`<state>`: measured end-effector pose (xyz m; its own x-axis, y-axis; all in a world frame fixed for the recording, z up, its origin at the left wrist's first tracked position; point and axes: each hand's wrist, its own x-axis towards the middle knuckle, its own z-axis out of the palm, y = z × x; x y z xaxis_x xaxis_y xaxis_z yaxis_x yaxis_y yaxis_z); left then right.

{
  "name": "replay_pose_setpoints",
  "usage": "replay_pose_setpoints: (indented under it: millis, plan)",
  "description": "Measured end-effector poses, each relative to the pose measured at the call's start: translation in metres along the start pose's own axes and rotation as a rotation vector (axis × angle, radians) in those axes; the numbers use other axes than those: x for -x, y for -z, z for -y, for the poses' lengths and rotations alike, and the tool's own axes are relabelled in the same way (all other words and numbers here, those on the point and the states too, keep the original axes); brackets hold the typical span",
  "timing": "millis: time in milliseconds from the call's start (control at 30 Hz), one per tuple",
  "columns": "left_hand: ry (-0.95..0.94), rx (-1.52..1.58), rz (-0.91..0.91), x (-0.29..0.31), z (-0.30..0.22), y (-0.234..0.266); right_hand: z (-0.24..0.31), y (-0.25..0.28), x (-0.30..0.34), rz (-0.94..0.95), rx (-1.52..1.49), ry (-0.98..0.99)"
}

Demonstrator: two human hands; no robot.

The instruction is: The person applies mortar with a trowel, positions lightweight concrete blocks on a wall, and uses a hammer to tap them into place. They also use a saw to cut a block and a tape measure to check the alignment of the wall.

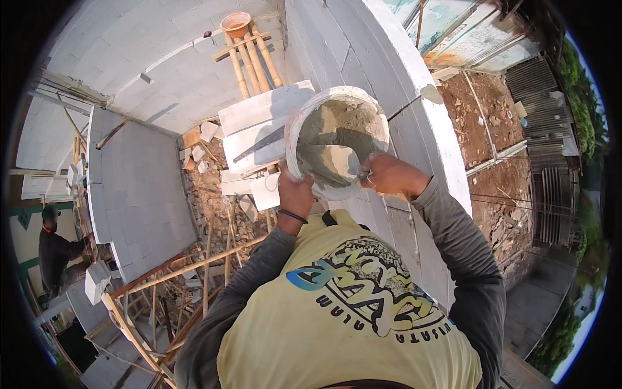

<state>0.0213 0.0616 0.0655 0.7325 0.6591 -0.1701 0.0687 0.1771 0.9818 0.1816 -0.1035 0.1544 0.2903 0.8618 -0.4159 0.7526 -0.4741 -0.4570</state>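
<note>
A white bucket [292,139] smeared with grey mortar [343,123] is held in front of my chest, beside the top of the block wall. My left hand [296,196] is closed on its near left rim. On the near right rim my right hand [392,175] is closed, thumb toward the inside. A paler, rounded patch lies in the mortar between my hands; whether it is a tool or sunlit mortar I cannot tell. Left of the bucket are white blocks [262,111] with a dark tapered shape across them.
The light grey wall [431,139] curves along my right, a dab of mortar on its top. Bamboo poles [256,61] carry an orange-brown basin [236,23] ahead. Bamboo scaffolding [194,266] and rubble lie below left. A person in dark clothes [58,249] is at far left.
</note>
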Motion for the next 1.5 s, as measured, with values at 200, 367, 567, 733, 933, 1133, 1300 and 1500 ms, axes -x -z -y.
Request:
replay_pose_setpoints:
  millis: [200,367,567,733,933,1133,1300,1500]
  plan:
    - [0.115,0.188,-0.052,-0.027,0.014,0.011,0.004,0.059,0.013,0.229,-1.051,-0.418]
    - [0.242,0.49,-0.038,-0.048,-0.021,0.005,0.004,0.107,0.027,0.108,-1.068,-0.431]
    - [0.113,0.401,-0.042,-0.08,-0.031,-0.012,-0.005,0.113,0.003,-0.01,-0.624,-0.192]
    - [0.133,0.434,-0.044,-0.096,-0.034,-0.004,-0.012,0.132,-0.015,0.147,-1.286,-0.506]
    - [0.133,0.656,-0.184,-0.115,-0.022,0.015,-0.022,0.23,-0.046,-0.085,-1.4,-0.298]
    - [0.301,0.562,-0.306,-0.1,0.003,0.049,-0.1,0.36,-0.172,-0.545,-0.747,-0.242]
    - [0.398,0.446,-0.427,-0.071,0.017,0.073,-0.227,0.418,-0.288,-0.815,0.529,-0.349]
    - [0.451,0.399,-0.603,-0.048,0.057,0.098,-0.23,0.397,-0.341,-0.785,0.783,-0.481]
